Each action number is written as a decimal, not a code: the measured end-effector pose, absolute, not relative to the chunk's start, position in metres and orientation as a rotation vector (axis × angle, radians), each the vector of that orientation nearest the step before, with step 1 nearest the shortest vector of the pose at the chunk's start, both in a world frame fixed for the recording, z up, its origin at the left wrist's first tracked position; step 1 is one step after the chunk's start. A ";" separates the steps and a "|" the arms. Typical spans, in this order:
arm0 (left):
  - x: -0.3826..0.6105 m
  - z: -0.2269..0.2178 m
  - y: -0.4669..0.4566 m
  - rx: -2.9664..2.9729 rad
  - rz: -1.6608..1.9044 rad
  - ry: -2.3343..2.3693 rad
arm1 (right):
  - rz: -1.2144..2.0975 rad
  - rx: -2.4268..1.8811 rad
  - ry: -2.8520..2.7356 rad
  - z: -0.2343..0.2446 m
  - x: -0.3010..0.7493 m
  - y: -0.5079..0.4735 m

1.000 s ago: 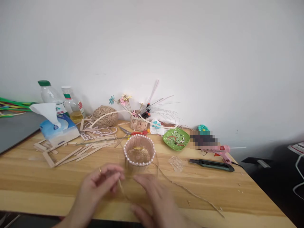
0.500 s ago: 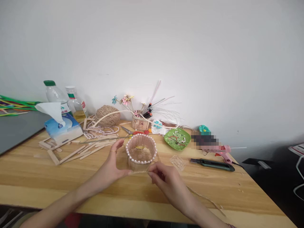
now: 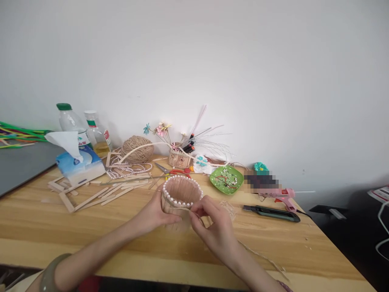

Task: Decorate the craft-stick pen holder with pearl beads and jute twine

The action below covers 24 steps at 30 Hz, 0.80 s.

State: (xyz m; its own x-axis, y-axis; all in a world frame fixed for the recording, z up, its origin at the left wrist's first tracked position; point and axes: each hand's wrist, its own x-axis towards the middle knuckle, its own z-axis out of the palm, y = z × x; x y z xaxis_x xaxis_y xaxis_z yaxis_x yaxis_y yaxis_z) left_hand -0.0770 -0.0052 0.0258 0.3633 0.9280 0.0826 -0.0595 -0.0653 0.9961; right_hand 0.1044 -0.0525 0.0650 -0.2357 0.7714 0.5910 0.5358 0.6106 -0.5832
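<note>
A round holder (image 3: 178, 211) made of craft sticks, its rim lined with white pearl beads, is tilted a little towards me above the table front. My left hand (image 3: 161, 211) grips its left side, thumb across the front and the fingers hidden behind it. My right hand (image 3: 212, 223) pinches a strand of jute twine at the front right of the holder, just under the beads. The twine (image 3: 261, 255) runs out from under my right hand along the table to the lower right.
Craft sticks (image 3: 112, 192), a tissue box (image 3: 80, 164) and a twine ball (image 3: 138, 149) lie left. Scissors (image 3: 170, 169) are behind the holder. A green dish (image 3: 226, 179), a utility knife (image 3: 270, 213) and a pink glue gun (image 3: 285, 198) lie right.
The holder has tipped towards me. My left hand has closed from a wide spread onto its side. The twine at the front now lies higher, near the beads.
</note>
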 end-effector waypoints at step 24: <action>-0.082 0.043 -0.011 1.380 0.892 0.835 | 0.228 -1.038 -1.927 0.075 0.103 -0.047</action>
State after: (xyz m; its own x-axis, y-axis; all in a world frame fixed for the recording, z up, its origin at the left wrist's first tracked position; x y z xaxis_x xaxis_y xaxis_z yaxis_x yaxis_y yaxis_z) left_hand -0.0824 -0.0113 0.0427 0.4422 0.8966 0.0235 -0.0352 -0.0089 0.9993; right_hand 0.1027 -0.0474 0.0748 -0.2352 0.7400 0.6302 0.5723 0.6295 -0.5255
